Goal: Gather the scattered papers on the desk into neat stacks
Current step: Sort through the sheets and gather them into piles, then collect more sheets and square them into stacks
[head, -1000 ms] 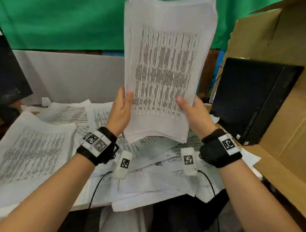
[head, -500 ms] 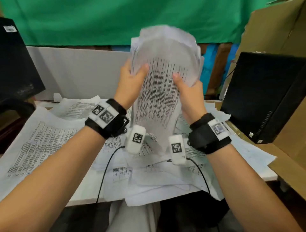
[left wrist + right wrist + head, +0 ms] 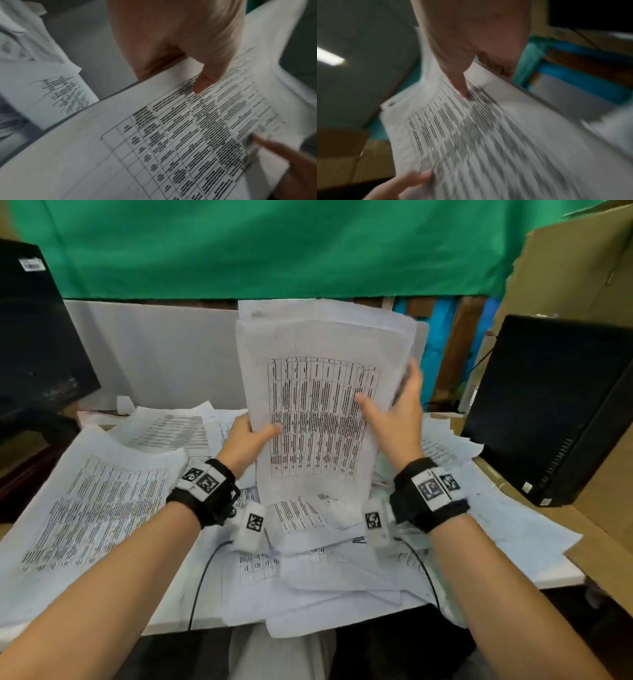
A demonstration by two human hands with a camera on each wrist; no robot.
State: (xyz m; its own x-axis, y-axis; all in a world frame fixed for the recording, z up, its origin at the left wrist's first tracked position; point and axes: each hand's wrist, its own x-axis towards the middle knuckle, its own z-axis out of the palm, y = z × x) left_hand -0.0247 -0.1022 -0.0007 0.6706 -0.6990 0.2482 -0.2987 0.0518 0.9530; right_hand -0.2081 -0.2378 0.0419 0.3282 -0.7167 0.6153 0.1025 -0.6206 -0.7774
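On the worktop (image 3: 534, 571), head view, I log one sheaf of printed sheets (image 3: 318, 392) held upright on its lower edge above the loose papers (image 3: 325, 573), tilted slightly back, the upper corners uneven. Left hand (image 3: 247, 444): grasping the sheaf at its lower left edge, thumb laid across the printed table, fingers behind the sheets. Right hand (image 3: 397, 416): grasping the right edge higher up, thumb on the front face, fingers wrapped behind. A large printed sheet (image 3: 92, 508) lies to the left of the hands, curling at its far edge; further sheets lie behind it and to the right. A black monitor (image 3: 555, 405) stands at right beside cardboard (image 3: 575, 272); a second black screen (image 3: 34, 344) stands at left; a green cloth (image 3: 274, 248) hangs behind. Black wristbands with markers sit on both wrists, each with a white marked unit below. Left wrist view, somewhat blurred: the left hand (image 3: 180, 40) pinches the sheaf (image 3: 154, 142), thumb tip pressed on the gridded table, and I note the other hand's thumb at the lower right. More papers (image 3: 56, 92) lie below at left. Right wrist view, heavily blurred: the right hand (image 3: 471, 37) pinches the sheaf (image 3: 488, 142), thumb tip down on the print; the left thumb shows at the bottom edge.
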